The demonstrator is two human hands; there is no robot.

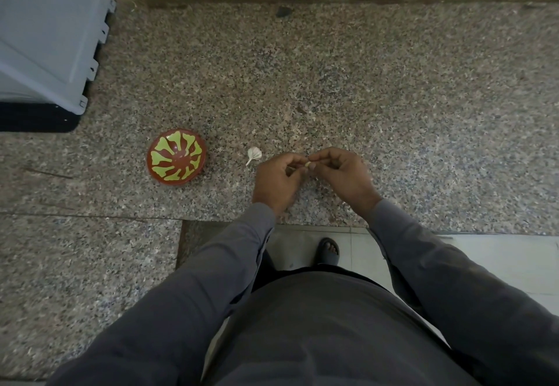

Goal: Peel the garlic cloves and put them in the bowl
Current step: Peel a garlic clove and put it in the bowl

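A: What have the hands got?

B: The left hand (276, 178) and the right hand (341, 174) meet fingertip to fingertip over the granite desk (393, 98). Both have their fingers curled in, pinching one small pale garlic clove (308, 165) between them. The clove is mostly hidden; only a sliver shows where the thumbs meet.

A: So which step is this?

B: Peeling, I'd judge. The clove is up in the fingers, not near the bowl, and a thin pale strip pokes out beside the left thumb, which may be skin coming away. Too small to be sure.

A: And the rest of the garlic?

B: A small white garlic bulb (253, 154) with its stem lies on the desk just left of the left hand, apart from it. Further left sits the red bowl (176, 157) with a green pattern inside. I see no cloves in it, though the pattern could hide one.

A: What does the next move call for?

B: Probably a firm hold with one hand while the other's nails strip the papery skin, then a short carry leftward, past the bulb, to drop the clove in the bowl.
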